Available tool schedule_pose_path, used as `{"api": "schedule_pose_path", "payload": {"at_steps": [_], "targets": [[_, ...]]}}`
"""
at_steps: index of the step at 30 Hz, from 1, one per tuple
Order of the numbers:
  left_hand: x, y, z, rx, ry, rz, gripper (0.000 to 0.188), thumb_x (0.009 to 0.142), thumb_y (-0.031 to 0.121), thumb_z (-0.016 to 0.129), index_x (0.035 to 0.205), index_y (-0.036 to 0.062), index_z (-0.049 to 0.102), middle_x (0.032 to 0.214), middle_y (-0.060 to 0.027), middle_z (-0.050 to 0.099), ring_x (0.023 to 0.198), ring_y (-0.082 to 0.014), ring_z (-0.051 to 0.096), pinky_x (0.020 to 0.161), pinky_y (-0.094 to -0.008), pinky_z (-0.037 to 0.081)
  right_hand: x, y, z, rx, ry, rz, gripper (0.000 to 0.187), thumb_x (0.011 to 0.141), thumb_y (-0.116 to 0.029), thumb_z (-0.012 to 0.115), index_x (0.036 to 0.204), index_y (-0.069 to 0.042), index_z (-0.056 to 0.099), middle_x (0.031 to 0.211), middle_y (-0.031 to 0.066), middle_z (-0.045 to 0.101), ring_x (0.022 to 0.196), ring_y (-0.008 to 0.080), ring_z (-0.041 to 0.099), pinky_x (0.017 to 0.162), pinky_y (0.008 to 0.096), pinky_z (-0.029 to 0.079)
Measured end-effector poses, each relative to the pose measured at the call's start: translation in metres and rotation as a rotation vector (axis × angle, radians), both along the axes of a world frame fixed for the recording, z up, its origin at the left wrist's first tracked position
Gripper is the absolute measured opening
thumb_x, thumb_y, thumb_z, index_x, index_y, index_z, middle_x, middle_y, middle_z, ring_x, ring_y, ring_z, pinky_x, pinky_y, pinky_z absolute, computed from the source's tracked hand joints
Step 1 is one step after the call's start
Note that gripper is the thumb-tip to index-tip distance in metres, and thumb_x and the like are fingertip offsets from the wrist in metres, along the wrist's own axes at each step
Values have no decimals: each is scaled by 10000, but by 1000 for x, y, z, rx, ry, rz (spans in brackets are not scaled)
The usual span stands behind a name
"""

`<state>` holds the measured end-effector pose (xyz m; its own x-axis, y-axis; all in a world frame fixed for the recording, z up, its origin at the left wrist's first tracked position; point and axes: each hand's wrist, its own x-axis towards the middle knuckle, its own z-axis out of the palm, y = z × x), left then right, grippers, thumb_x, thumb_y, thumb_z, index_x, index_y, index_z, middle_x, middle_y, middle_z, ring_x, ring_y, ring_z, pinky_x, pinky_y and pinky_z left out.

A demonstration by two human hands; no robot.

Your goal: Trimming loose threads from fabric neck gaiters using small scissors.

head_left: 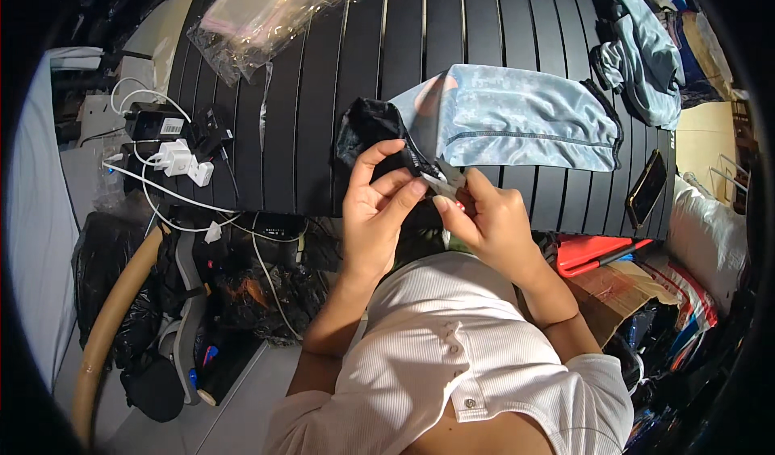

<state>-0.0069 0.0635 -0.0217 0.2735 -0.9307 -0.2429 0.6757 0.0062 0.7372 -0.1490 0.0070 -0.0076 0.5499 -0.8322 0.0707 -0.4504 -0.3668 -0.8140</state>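
Holding blue sleeve (pixel 517 116), lengthwise left-right (cuff leftward), both hands' fingers (pixel 395 184) pinching.

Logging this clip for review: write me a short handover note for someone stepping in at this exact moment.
Left hand: pinching the black edge of the light blue garment at the near edge of the black slatted table.
Right hand: holding small snips at that same edge.
Nearby: phone to the right, more blue garments far right, clear plastic bags far left.
Done or left: cannot tell whether anything is cut.
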Motion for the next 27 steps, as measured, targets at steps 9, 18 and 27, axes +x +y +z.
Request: {"api": "schedule_pose_path", "payload": {"at_steps": [9,18,27], "targets": [[0,3,-10,-22,188,-44,362,841,-21,561,1156,41,394,953,-104,605,894,-126,577,813,-242,457,4,-1,3,-7,51,11,354,809,-257,640,683,-3,429,509,130,486,407,265,508,401,311,393],[0,1,-12,17,119,-18,307,838,-32,561,1085,50,399,934,-98,610,861,-109,584,757,-203,452,6,-2,-1,-73,54,21,343,814,-261,630,706,-9,426,507,143,487,418,311,513,395,340,397],[-3,-4,-6,48,137,18,272,823,-50,574,1015,55,412,879,-78,597,832,-107,578,758,-231,470,9,-4,-3,-105,23,3,298,843,-198,588,686,-6,424,474,146,447,373,290,455,379,350,355]]}}
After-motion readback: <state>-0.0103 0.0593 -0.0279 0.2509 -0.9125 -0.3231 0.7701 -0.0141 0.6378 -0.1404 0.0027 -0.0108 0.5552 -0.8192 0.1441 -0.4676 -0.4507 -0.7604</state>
